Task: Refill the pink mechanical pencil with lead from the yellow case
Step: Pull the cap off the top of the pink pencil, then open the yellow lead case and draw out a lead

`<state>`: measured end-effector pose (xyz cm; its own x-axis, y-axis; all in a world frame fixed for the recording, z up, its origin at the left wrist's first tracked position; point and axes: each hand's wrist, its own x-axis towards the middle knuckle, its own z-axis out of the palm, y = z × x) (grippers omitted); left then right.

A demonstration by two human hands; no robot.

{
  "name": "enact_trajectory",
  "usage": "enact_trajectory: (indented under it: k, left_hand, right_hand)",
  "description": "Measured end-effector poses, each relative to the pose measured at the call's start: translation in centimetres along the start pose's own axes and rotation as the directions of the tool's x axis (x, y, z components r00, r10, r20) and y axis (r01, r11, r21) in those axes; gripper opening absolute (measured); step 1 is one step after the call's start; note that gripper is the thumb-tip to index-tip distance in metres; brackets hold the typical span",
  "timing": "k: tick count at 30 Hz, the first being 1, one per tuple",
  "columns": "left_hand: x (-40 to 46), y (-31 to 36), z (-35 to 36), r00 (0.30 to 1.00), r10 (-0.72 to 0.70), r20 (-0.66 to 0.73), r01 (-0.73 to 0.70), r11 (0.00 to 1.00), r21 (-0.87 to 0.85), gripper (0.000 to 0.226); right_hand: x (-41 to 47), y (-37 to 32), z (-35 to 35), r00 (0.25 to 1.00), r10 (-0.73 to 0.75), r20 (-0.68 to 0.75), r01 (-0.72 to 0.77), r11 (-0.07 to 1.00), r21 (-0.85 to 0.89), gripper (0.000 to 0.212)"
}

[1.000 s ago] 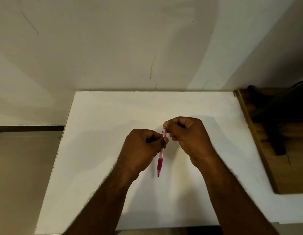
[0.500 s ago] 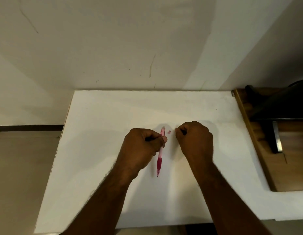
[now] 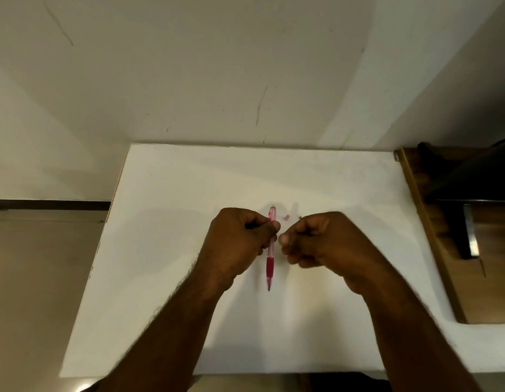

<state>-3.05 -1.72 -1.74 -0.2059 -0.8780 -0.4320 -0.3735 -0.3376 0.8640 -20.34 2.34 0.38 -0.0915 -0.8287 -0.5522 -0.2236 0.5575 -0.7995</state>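
Observation:
My left hand (image 3: 240, 239) grips the pink mechanical pencil (image 3: 270, 250) around its upper barrel. The pencil is held over the white table (image 3: 166, 250), its dark pink grip and tip pointing toward me and its top end pointing away. A small pink cap (image 3: 287, 217) lies on the table just right of the pencil's top. My right hand (image 3: 322, 239) hovers to the right of the pencil with its fingers curled into a fist; it is blurred and nothing shows inside it. No yellow case is in sight.
The white table meets a pale wall (image 3: 217, 80) at the back. A wooden surface (image 3: 449, 278) with a dark object (image 3: 469, 188) adjoins the table's right edge. Floor lies beyond the left edge.
My right hand left the pencil's top, set the small pink cap on the table, and drew back toward me. My left hand and the pencil have barely moved.

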Motion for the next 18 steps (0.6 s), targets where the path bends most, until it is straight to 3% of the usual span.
enact_trajectory:
  k: [3,10,14,18]
  left_hand:
    - [0.0,0.0,0.2,1.0,-0.002,-0.009,0.002,1.0,0.031,0.02]
    - [0.2,-0.4,0.2,1.0,-0.015,-0.025,0.017,0.997,0.071,0.018]
    - [0.5,-0.8,-0.8,0.974,0.106,-0.202,-0.036,0.946,0.323,0.013]
    - [0.7,-1.5,-1.8,0.933,0.155,-0.326,0.028,0.87,0.493,0.02]
  right_hand:
    - [0.0,-0.3,1.0,0.999,0.016,0.043,-0.016,1.0,-0.006,0.004]
    - [0.9,0.2,2.3,0.995,0.046,-0.091,-0.061,0.985,-0.162,0.007]
    - [1.5,0.5,2.6,0.98,0.034,-0.196,-0.092,0.951,-0.296,0.013]
    - [1.8,0.5,2.9,0.971,0.024,-0.237,-0.116,0.918,-0.38,0.013]
